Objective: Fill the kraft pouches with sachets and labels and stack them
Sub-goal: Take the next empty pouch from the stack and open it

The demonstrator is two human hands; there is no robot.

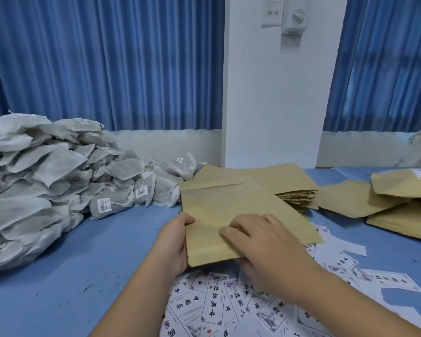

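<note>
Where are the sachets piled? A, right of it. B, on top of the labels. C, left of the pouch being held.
C: the sachets are heaped left of the pouch, while the labels lie nearer the camera, below it.
</note>
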